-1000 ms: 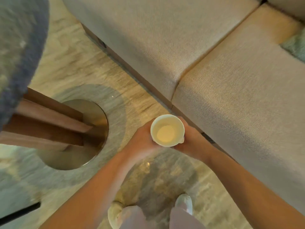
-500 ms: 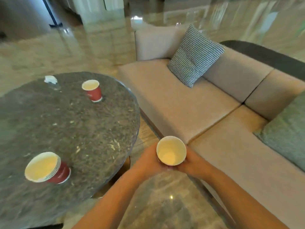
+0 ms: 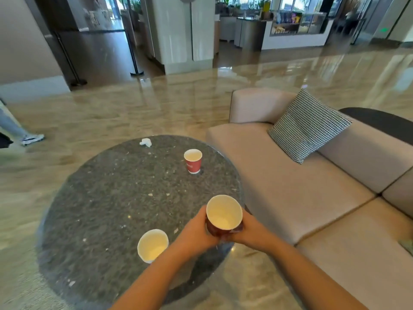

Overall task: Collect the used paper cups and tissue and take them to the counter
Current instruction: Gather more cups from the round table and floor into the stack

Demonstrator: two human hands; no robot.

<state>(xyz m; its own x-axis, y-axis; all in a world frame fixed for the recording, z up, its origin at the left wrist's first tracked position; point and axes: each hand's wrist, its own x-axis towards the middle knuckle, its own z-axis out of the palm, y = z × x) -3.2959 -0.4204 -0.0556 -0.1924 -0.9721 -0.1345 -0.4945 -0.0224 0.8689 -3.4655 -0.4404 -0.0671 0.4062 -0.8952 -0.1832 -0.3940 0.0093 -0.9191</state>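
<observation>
Head view shows both hands wrapped around a red paper cup [image 3: 224, 214], the left hand [image 3: 196, 231] curled on its left side and the right hand [image 3: 252, 232] curled on its right, holding it upright with its mouth open over the near right edge of the round dark stone table [image 3: 100, 209]. On the table, a second paper cup [image 3: 152, 245] stands just beside the left forearm, a third red cup [image 3: 193, 161] stands farther back, and a crumpled white tissue [image 3: 146, 142] lies near the far rim. A beige sofa [image 3: 301, 193] sits to the right with a checked cushion [image 3: 309, 125] leaning against its back
</observation>
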